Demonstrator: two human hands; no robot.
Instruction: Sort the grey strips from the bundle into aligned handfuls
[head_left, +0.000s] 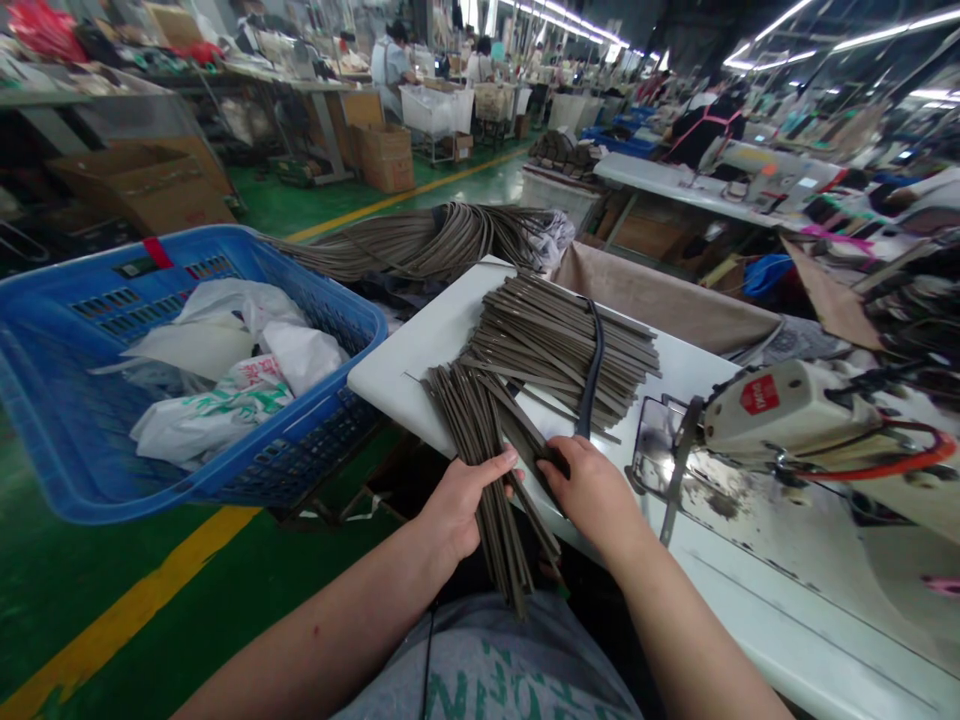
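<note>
A bundle of thin grey-brown strips (491,520) runs through my left hand (476,495), whose thumb and fingers are wrapped round it at the table's near edge. Just to the right, my right hand (592,480) is closed on more grey-brown strips, partly hidden under its fingers. Beyond both hands a wide pile of the same strips (555,340) lies on the white table (401,375). Across that pile curves a dark band (596,365), its near end close to my right hand.
A blue plastic basket (247,485) with white bags (217,410) stands at the left. The sewing machine (795,410) is on the table at the right. Long strips (435,240) hang in a heap behind the table. Other people (390,65) sit farther back among cardboard boxes.
</note>
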